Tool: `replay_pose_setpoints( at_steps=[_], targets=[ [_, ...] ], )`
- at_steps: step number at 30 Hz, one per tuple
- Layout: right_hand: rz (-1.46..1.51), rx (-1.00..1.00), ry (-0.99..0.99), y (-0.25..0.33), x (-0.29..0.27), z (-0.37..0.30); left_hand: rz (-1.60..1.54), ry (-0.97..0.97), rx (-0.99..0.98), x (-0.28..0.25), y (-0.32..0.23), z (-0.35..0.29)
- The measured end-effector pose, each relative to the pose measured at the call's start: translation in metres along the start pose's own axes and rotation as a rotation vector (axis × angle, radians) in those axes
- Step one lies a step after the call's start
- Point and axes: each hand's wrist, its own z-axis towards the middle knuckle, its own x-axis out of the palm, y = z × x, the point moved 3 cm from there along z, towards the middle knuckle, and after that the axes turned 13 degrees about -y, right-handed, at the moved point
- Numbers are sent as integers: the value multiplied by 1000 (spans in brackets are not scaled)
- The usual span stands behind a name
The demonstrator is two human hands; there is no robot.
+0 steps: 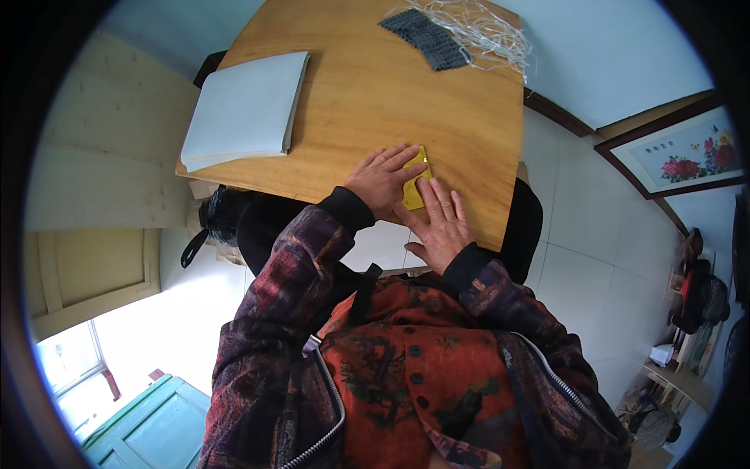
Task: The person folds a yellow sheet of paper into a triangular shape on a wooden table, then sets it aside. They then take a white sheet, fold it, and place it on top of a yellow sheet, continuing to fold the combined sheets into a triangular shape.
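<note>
A small flat yellow piece, shiny like foil or film, lies on the wooden table near its front edge. My left hand lies flat with fingers stretched across the left and upper part of the yellow piece. Beside it my right hand rests with its fingers extended, their tips at the piece's right side. Both hands press down on it rather than grip it. Part of the yellow piece is hidden under my fingers.
A stack of large white sheets sits at the table's left. At the far right lie a dark grey textured strip and a tangle of whitish strings. A framed flower picture leans by the right wall. A black bag hangs below the left edge.
</note>
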Motion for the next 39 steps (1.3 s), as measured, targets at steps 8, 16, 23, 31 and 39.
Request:
replay_pose_setpoints(
  at_steps=[8, 16, 23, 31, 39],
  targets=[
    [69, 22, 116, 22, -7, -25, 69, 62, -44, 3, 0, 3],
    [66, 81, -33, 12, 5, -12, -1, 15, -16, 2, 3, 3],
    [39, 55, 6, 16, -2, -11, 19, 79, -57, -1, 1, 2],
    [267, -211, -172, 27, -10, -36, 46, 23, -36, 2, -1, 0],
    [893, 698, -216, -16, -14, -52, -19, 45, -85, 2, -14, -21]
  ],
)
